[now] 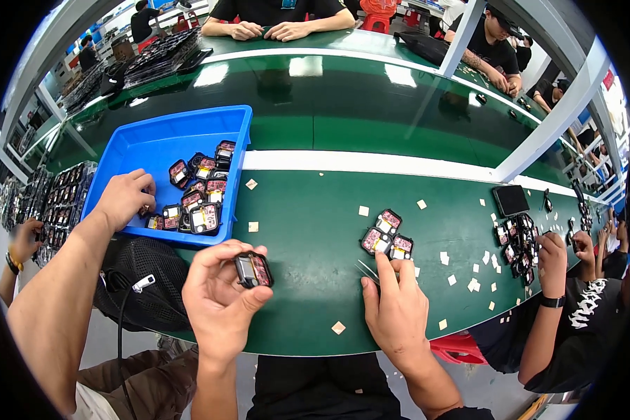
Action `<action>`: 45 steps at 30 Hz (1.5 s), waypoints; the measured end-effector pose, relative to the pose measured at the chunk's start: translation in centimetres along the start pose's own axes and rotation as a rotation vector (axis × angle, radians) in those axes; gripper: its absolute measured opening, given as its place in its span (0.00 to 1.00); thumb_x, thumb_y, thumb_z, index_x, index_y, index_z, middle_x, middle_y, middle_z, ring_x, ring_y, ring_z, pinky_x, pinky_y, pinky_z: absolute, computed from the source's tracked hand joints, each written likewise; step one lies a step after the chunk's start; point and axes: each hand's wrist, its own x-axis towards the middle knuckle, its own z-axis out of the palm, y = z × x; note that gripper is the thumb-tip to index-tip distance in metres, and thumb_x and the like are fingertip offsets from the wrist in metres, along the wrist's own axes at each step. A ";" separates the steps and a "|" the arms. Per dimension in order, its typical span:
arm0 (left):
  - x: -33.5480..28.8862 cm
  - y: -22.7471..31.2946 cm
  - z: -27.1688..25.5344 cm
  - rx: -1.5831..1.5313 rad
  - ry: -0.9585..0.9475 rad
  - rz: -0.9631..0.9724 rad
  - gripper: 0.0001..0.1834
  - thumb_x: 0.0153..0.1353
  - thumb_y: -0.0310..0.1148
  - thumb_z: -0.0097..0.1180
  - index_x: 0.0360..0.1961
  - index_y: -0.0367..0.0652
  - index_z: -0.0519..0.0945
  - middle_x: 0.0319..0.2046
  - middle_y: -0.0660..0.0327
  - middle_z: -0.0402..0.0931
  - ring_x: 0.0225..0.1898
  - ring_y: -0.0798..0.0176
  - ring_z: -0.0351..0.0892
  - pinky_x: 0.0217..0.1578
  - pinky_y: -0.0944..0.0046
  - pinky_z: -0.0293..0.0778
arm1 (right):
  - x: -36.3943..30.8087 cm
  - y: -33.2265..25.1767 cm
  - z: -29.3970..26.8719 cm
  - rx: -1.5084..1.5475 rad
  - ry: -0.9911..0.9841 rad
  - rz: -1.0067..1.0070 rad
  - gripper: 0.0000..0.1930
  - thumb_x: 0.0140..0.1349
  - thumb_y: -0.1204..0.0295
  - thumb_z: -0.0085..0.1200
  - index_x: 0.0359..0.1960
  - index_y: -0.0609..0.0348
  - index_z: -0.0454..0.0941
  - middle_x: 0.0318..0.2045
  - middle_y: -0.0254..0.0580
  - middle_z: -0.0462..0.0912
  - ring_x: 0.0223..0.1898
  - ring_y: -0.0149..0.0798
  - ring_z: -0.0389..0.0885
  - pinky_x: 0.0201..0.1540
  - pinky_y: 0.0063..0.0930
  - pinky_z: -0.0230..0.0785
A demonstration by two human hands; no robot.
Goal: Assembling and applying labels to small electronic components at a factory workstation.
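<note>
My left hand (220,301) grips a small black device casing (253,269) with a red circuit board showing in it, raised above the green table's near edge. My right hand (399,308) is closed on a pair of metal tweezers (366,270), whose tips point up and to the left. Just beyond its fingertips, three similar open casings (376,241) lie bunched on the table. The index finger reaches close to the nearest of them; whether it touches cannot be made out. Part of the tweezers is hidden by the fingers.
A blue bin (140,143) with several casings stands at left, a co-worker's hand (127,199) inside it. Small pale square pieces (338,327) are scattered about. Right, another worker's hand (553,255) is beside piled casings (516,245). A white post (553,119) rises there; a black mesh bag (143,280) hangs below the bin.
</note>
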 end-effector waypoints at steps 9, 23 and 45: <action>6.8 2.0 -1.9 0.258 0.054 0.134 0.28 0.59 0.19 0.71 0.58 0.35 0.72 0.50 0.56 0.77 0.51 0.65 0.80 0.53 0.66 0.79 | 0.0 -0.2 -0.4 0.008 -0.051 0.035 0.19 0.61 0.65 0.67 0.50 0.60 0.80 0.44 0.45 0.75 0.28 0.45 0.84 0.26 0.37 0.77; 9.8 0.6 -1.0 1.160 0.248 0.203 0.16 0.60 0.28 0.70 0.45 0.34 0.80 0.51 0.46 0.81 0.55 0.50 0.80 0.59 0.56 0.71 | 0.0 0.2 -0.2 0.012 -0.057 0.070 0.18 0.56 0.60 0.73 0.36 0.57 0.78 0.42 0.44 0.77 0.25 0.43 0.82 0.24 0.36 0.75; -2.4 -3.2 2.1 -0.590 -0.538 -0.835 0.26 0.76 0.35 0.55 0.69 0.32 0.67 0.57 0.49 0.78 0.58 0.57 0.81 0.62 0.57 0.75 | -0.7 2.7 -0.1 0.740 -0.011 -0.504 0.21 0.50 0.74 0.77 0.40 0.58 0.75 0.48 0.46 0.88 0.26 0.39 0.86 0.22 0.28 0.74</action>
